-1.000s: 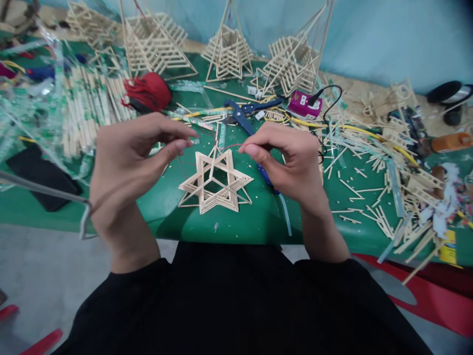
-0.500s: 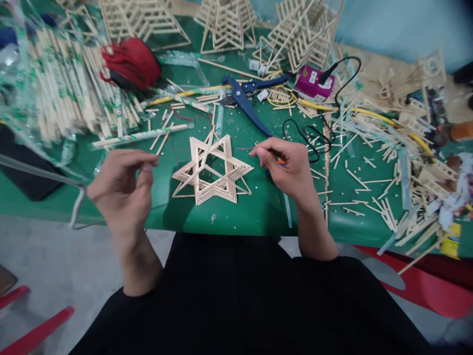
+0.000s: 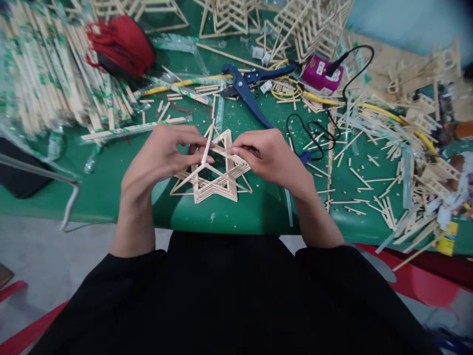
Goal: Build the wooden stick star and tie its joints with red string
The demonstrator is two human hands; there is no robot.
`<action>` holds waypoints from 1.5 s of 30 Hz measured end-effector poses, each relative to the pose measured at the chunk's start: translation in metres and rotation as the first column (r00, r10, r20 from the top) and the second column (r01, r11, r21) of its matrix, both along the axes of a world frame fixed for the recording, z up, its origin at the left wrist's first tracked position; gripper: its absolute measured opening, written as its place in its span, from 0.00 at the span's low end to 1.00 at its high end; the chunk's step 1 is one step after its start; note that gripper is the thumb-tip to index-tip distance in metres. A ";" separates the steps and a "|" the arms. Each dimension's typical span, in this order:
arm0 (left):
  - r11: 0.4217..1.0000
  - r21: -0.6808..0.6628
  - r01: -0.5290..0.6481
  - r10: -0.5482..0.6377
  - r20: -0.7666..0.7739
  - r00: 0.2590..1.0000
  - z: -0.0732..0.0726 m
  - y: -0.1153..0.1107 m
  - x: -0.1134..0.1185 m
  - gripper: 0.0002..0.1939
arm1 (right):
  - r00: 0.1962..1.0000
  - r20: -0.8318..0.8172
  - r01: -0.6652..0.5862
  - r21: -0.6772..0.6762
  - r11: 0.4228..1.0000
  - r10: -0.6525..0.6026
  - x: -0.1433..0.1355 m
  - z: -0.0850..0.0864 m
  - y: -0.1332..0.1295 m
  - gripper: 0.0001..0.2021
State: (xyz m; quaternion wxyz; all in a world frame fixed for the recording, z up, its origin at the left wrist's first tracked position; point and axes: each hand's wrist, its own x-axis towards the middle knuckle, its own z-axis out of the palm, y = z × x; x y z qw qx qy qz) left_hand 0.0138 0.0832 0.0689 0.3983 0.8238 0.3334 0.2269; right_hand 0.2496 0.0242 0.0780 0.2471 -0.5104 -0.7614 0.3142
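Note:
A star-shaped frame of thin wooden sticks [image 3: 216,190] lies on the green tabletop in front of me, its layers stacked and some sticks rising to a peak. My left hand [image 3: 162,153] is at its upper left, fingers closed together around the raised stick near the peak. What those fingertips pinch is hidden. From the right, my right hand [image 3: 268,155] reaches over the upper right point, with thumb and forefinger pinching a thin red thread [image 3: 223,150] that hardly shows. The two sets of fingertips are a short gap apart.
Blue cutters [image 3: 246,96] lie behind the star, beside a purple box [image 3: 321,74] with a black cable. Wrapped chopsticks [image 3: 48,79] and a red yarn bundle [image 3: 121,47] fill the left. Cut sticks [image 3: 369,182] scatter rightward; more stick frames [image 3: 229,17] stand behind.
Both hands have come inward from either side of the star and now meet over its upper part. My left hand moved right, my right hand moved left. The star has stayed in place.

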 end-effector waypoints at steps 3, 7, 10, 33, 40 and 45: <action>0.999 -0.048 -0.018 0.021 0.048 0.999 -0.001 -0.001 0.005 0.19 | 0.998 0.055 -0.026 -0.022 0.999 0.027 -0.006 -0.005 0.005 0.11; 0.991 -0.117 -0.066 0.081 0.130 0.988 -0.005 -0.008 0.007 0.16 | 0.996 0.065 -0.062 -0.042 0.997 0.065 -0.009 -0.006 0.007 0.11; 0.996 -0.061 -0.065 0.073 0.143 0.987 -0.012 -0.008 0.002 0.15 | 0.996 0.041 -0.083 -0.026 0.996 0.084 -0.008 -0.006 0.009 0.10; 0.952 0.115 -0.285 0.266 0.159 0.951 -0.067 -0.052 -0.056 0.13 | 0.938 -0.048 0.345 0.216 0.914 -0.343 -0.006 -0.072 -0.033 0.11; 0.910 0.131 -0.395 0.351 0.267 0.898 -0.063 -0.057 -0.055 0.15 | 0.916 -0.332 0.328 0.291 0.899 -0.227 -0.014 -0.067 -0.024 0.12; 0.893 0.124 -0.433 0.384 0.292 0.876 -0.059 -0.061 -0.056 0.13 | 0.913 -0.356 0.321 0.331 0.887 -0.198 -0.016 -0.059 -0.023 0.12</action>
